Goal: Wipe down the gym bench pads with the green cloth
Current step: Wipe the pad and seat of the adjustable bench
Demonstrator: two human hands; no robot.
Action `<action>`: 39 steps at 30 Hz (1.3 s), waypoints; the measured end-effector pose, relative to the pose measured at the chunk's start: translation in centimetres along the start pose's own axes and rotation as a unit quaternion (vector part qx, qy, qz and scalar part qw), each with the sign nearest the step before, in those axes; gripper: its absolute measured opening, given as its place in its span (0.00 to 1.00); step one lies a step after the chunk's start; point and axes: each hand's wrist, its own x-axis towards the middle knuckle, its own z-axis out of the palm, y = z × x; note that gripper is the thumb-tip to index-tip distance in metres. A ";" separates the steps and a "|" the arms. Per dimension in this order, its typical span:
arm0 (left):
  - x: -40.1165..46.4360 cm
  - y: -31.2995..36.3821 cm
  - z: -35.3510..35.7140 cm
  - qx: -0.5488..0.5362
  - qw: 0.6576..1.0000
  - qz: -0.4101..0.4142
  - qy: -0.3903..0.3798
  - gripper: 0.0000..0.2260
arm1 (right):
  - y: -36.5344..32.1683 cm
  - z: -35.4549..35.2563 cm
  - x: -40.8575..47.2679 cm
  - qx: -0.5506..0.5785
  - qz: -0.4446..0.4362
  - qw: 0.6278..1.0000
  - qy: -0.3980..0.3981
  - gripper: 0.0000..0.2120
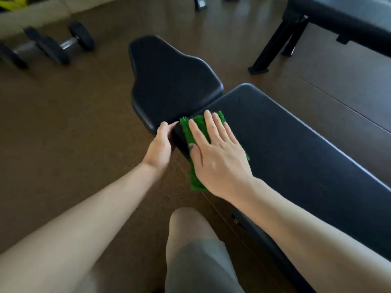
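Head view: a person's right hand [218, 153] lies flat, fingers straight, pressing the green cloth [195, 132] onto the near corner of the long back pad [296, 149], where it meets the seat pad [169, 81]. The left hand [160, 144] curls its fingers around that same corner, steadying it. The pad's long axis runs away to the right, so the unwiped stretch lies rightward of the cloth. Dumbbells [53, 47] rest on the floor [63, 134].

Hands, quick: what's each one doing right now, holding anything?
Left hand: fingers curled round the corner of the long back pad, gripping it.
Right hand: open, fingers straight, pressing the green cloth flat on that pad.
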 end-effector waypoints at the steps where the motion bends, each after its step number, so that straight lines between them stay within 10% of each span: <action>1: 0.1 -0.1 -0.3 -0.032 0.999 -0.014 -0.005 0.25 | -0.1 0.0 -0.9 -0.015 -0.013 1.000 -0.009 0.27; 16: 2.4 2.6 -0.5 -0.215 0.950 -0.224 0.033 0.28 | -2.0 0.9 4.3 -0.070 -0.068 0.995 0.025 0.22; 22: 5.1 3.6 -2.0 -0.176 0.958 -0.219 0.062 0.30 | -1.5 2.6 -0.4 -0.162 -0.094 0.982 0.026 0.38; 28: 5.2 4.5 -3.2 -0.152 0.963 -0.205 0.082 0.30 | -4.8 1.5 7.5 -0.171 -0.064 0.983 -0.021 0.18; 39: 3.7 4.7 -3.5 -0.146 0.965 -0.196 0.093 0.27 | -2.4 2.7 1.0 -0.180 -0.136 0.974 0.016 0.29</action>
